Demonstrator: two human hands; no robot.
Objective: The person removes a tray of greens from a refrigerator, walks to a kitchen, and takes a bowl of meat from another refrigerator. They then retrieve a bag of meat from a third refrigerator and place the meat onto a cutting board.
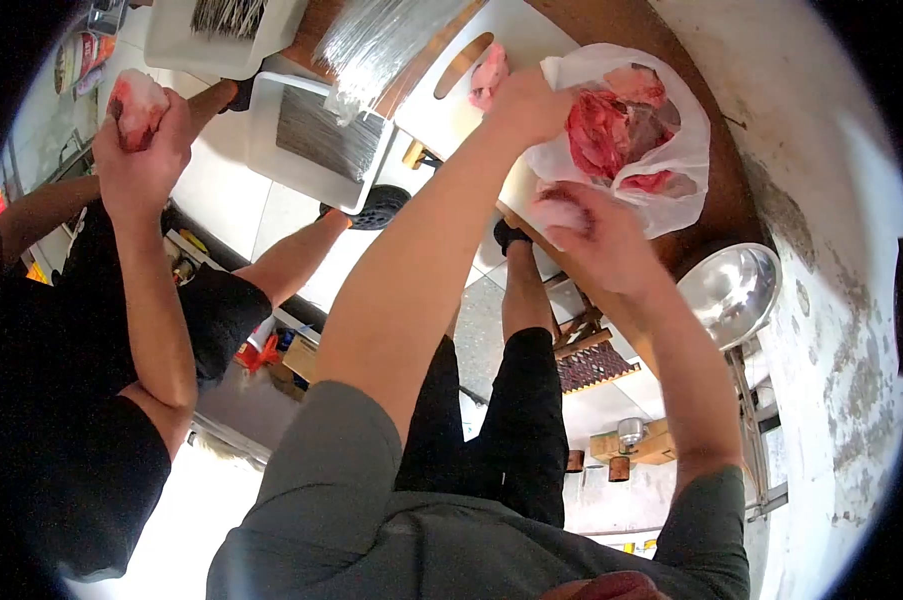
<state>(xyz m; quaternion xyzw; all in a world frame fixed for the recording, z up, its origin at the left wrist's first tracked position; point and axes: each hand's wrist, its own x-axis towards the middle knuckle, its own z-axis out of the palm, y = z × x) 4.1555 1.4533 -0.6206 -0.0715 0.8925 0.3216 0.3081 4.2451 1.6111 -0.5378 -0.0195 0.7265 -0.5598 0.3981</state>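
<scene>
A white plastic bag [693, 165] lies spread on the brown table, with chunks of raw red meat [606, 135] inside it. My left hand [531, 108] is closed on the bag's near-left rim. Just below the bag, my right hand [606, 245] grips a pale and dark-red piece of meat [561, 212], blurred by motion. Beside my left hand, another piece of meat [489, 76] rests on a white cutting board [516, 30] with an oval handle hole. My left forearm hides part of the board.
At left a co-worker's hand [143, 165] holds up a chunk of meat [137, 106]. White bins [371, 170] hold thin sticks, and a plastic-wrapped stick bundle [386, 45] lies near the board. A metal bowl [733, 295] stands by the stained wall [821, 240] at right.
</scene>
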